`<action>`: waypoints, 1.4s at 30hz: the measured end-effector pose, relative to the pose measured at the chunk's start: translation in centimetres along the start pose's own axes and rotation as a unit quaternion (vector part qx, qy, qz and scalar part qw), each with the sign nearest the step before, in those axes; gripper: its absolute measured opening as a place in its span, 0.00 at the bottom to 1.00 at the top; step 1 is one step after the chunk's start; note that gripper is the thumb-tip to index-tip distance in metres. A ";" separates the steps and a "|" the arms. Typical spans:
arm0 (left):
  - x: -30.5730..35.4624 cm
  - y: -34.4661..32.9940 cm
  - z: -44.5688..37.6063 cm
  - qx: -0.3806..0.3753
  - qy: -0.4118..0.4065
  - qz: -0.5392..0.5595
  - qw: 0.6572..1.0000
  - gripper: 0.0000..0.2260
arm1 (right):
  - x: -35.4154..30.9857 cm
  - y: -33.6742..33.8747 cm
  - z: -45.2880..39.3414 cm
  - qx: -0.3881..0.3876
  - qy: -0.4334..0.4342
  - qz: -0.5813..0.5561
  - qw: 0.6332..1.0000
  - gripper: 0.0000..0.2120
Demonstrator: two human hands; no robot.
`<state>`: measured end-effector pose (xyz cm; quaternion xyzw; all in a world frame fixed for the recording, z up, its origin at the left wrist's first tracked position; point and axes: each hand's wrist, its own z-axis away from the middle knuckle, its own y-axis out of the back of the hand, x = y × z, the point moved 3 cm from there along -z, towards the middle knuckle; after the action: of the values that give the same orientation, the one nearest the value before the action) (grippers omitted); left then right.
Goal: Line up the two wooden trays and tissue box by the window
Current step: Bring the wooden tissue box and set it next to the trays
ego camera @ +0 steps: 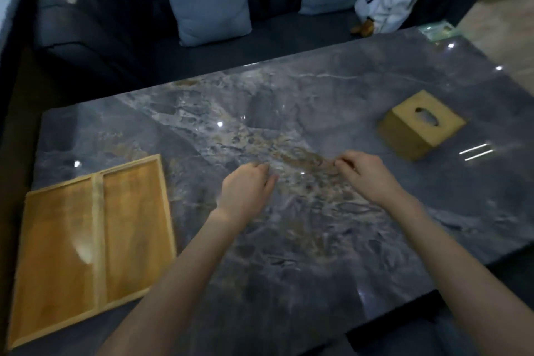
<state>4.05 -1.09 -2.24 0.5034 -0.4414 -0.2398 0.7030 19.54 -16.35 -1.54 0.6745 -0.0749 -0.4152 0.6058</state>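
Hovering over the middle of the dark grey marble-patterned counter (289,101), both bare hands are empty. The left hand (245,186) is hanging low with its fingers loosely curled inward, gripping nothing; the right hand (365,172) is doing much the same, its fingertips drawn together in a loose pinch over the stone, though whether they are touching the surface is hard to tell.

Two flat, shallow wooden trays with pale raised rims are lying side by side at the near left corner of the counter, their long edges touching: the left wooden tray (55,254) and the right wooden tray (135,225). They are already looking paired up, tilted a little against the counter's edge. The square, golden-brown wooden tissue box (419,124) with an oval slot in its top is sitting alone on the right side, well apart from the trays and turned at an angle.

Judging by this, the trays are as good as set and the box is the step now in hand. The next move is likely calling for the right hand to be reaching right and farther, taking the box by its sides, carrying it left and squaring it to the trays. The window itself is not clearly showing.
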 end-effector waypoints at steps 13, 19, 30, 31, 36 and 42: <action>19.7 -9.8 -13.2 -0.058 0.007 0.175 0.983 0.28 | 22.4 9.6 -3.3 0.151 -0.137 -0.015 0.979 0.14; 23.5 -13.9 -17.2 -0.088 0.101 0.360 0.923 0.29 | 27.4 9.3 -4.5 0.074 -0.222 -0.170 0.957 0.23; 23.3 -16.3 -18.8 -0.098 0.118 0.482 0.862 0.30 | 28.7 9.0 -4.4 -0.002 -0.262 -0.376 0.889 0.18; 23.2 -16.3 -18.9 -0.095 0.116 0.482 0.863 0.31 | 28.6 9.1 -4.4 -0.003 -0.263 -0.375 0.889 0.17; 23.1 -16.2 -18.2 -0.085 0.107 0.493 0.859 0.32 | 28.3 9.0 -4.3 -0.008 -0.255 -0.363 0.896 0.16; 22.5 -13.7 -17.4 -0.018 0.082 0.511 0.856 0.27 | 25.6 10.7 -4.8 0.009 -0.219 -0.378 0.900 0.16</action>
<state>31.68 -15.17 -8.12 0.2122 -0.5726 0.1870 0.7695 43.40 -30.93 -4.50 0.5493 0.0509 -0.7495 0.3660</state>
